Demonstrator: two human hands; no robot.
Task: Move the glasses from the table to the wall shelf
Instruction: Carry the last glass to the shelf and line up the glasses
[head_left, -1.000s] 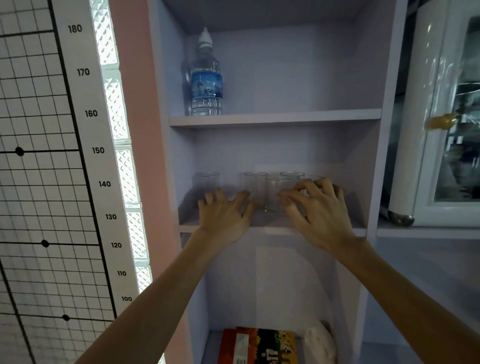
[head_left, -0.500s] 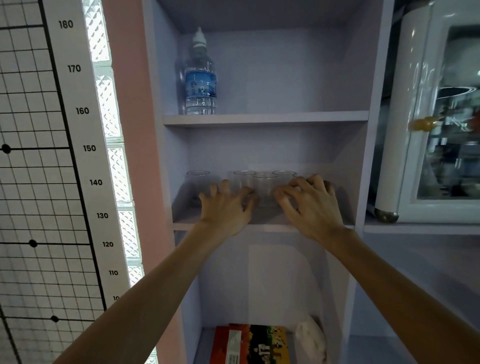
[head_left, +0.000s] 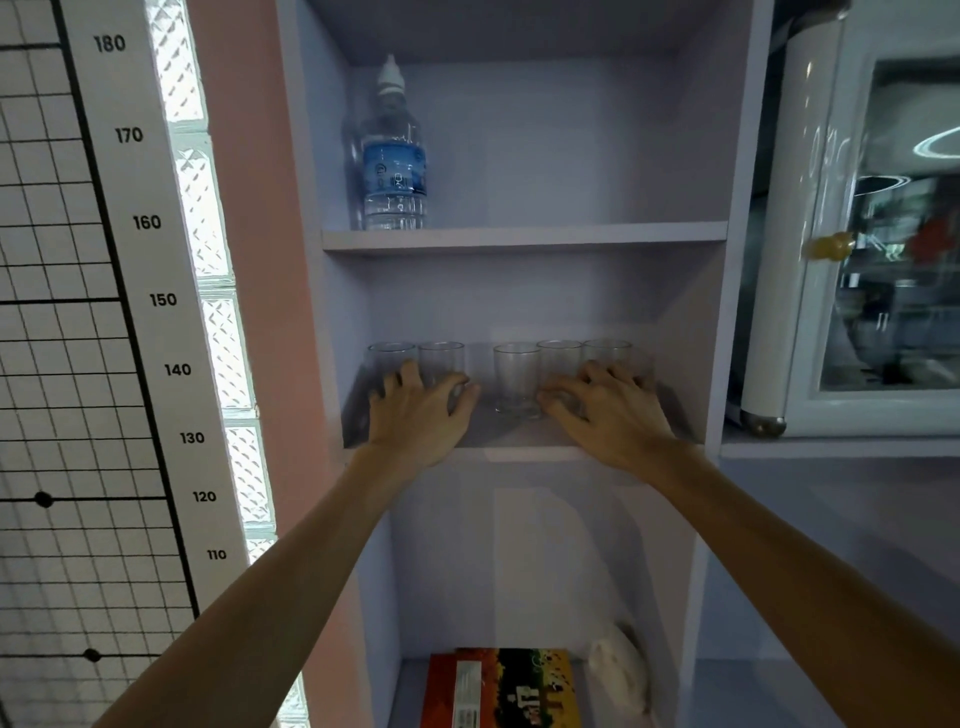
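Note:
Several clear glasses stand in a row on the middle shelf (head_left: 519, 453) of the lilac wall unit. My left hand (head_left: 421, 415) curls around the second glass from the left (head_left: 441, 358), right beside the leftmost glass (head_left: 389, 356). My right hand (head_left: 605, 413) wraps the lower part of the fourth glass (head_left: 559, 356), with the rightmost glass (head_left: 607, 351) just behind its fingers. Between my hands the middle glass (head_left: 516, 374) stands free and slightly nearer the front. The table is out of view.
A water bottle (head_left: 393, 156) stands on the upper shelf at the left. Below, a colourful box (head_left: 501, 691) and a white bundle (head_left: 618, 670) lie on the lower shelf. A white glass-door cabinet (head_left: 852, 260) is to the right, a height chart (head_left: 145, 223) to the left.
My left hand has slid one glass leftward, up against the leftmost glass, which opened a gap beside the middle glass. My right hand has stayed on the right-hand glasses. The view has shifted slightly.

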